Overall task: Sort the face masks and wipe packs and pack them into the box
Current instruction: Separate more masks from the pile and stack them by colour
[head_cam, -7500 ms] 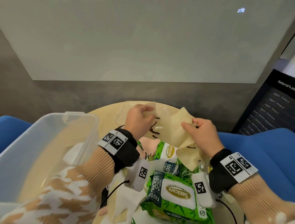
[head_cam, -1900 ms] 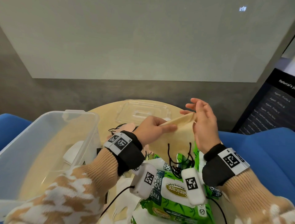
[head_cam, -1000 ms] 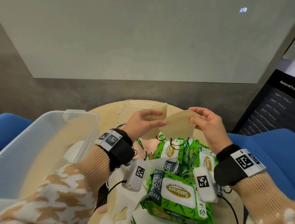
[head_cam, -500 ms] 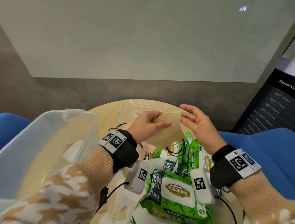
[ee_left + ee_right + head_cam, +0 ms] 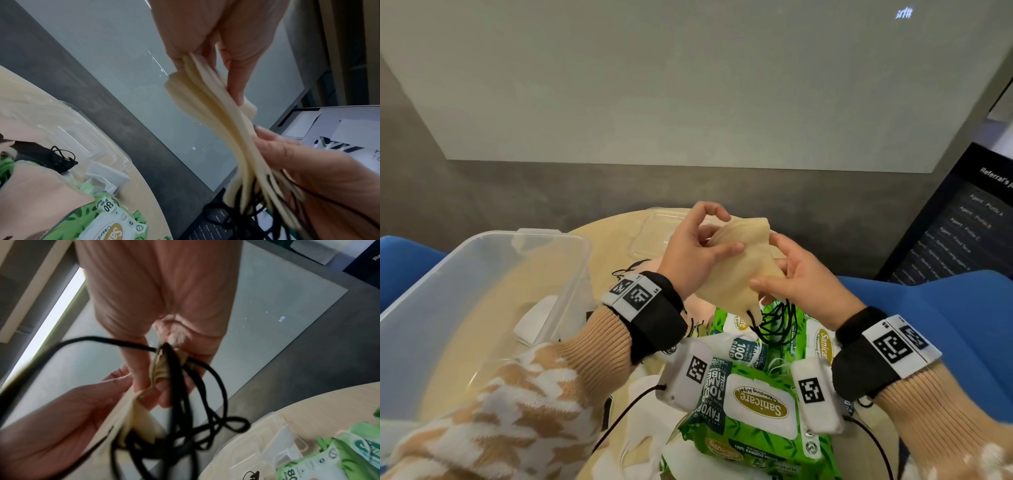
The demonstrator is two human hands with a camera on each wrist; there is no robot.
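squaring up a stack of beige masks (image 5: 736,267) above the worktop (image 5: 606,236)

my left hand (image 5: 690,253) pinched the far end and my right hand (image 5: 803,277) the near end, both grips closed on it to align edges; black ear loops (image 5: 774,322) dangled below my right grip, wipe packs (image 5: 753,407) beneath, the clear box (image 5: 482,240) left of my left grip.

Looks like an office lounge or meeting area: big blank screen (image 5: 654,78) on grey wall, dark display (image 5: 959,226) listing "Agent Profile" lines, blue seats (image 5: 945,329), small round tabletop (image 5: 606,240).
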